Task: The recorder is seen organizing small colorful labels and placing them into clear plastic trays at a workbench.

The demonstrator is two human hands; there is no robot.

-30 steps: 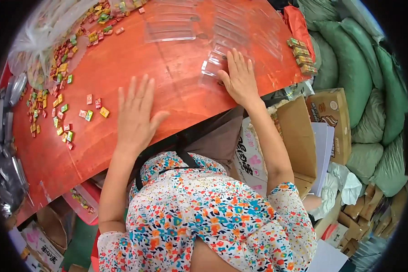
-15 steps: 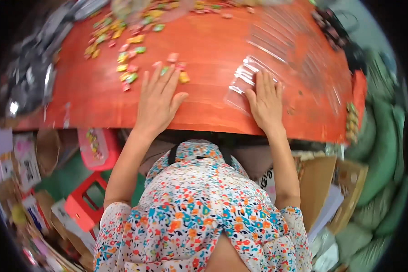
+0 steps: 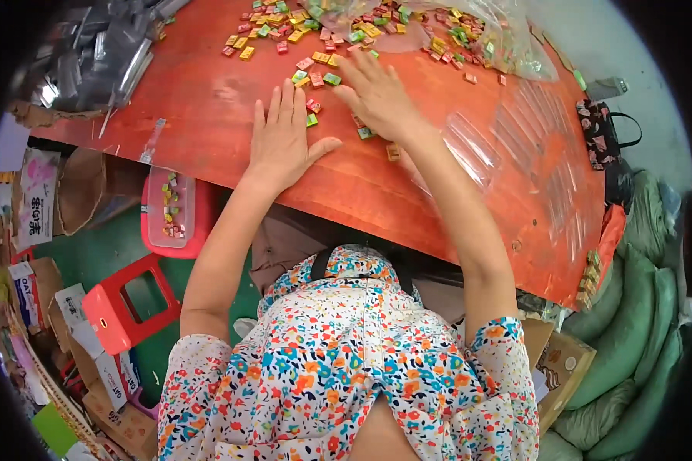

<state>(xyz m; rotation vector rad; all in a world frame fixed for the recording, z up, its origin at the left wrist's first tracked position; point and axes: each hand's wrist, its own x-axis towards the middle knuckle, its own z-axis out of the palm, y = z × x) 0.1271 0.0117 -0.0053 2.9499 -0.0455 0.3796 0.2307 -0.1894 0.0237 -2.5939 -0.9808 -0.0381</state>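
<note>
Small wrapped candies [image 3: 332,79] in red, pink, yellow and green lie scattered on the red-orange table [image 3: 346,177]. My left hand [image 3: 278,142] rests palm down with its fingers stretched out and thumb apart, just left of a red candy [image 3: 313,105] and a green candy [image 3: 311,120]. Farther right, my right hand [image 3: 378,96] reaches over the candies with fingers spread, its fingertips close to the loose cluster. A few pieces lie beneath or beside its palm, partly hidden. No object shows gripped in either hand.
Clear plastic trays [image 3: 469,154] lie on the right half of the table. A transparent bag [image 3: 507,46] spills more candies at the far side. Dark plastic packaging [image 3: 92,58] heaps at the far left. A red stool [image 3: 131,303] and a candy-holding plastic box [image 3: 171,207] stand below.
My right hand has left the clear trays and moved left and away from me to the candies. My left hand stays flat near them. The view has turned, tilting the table edge.
</note>
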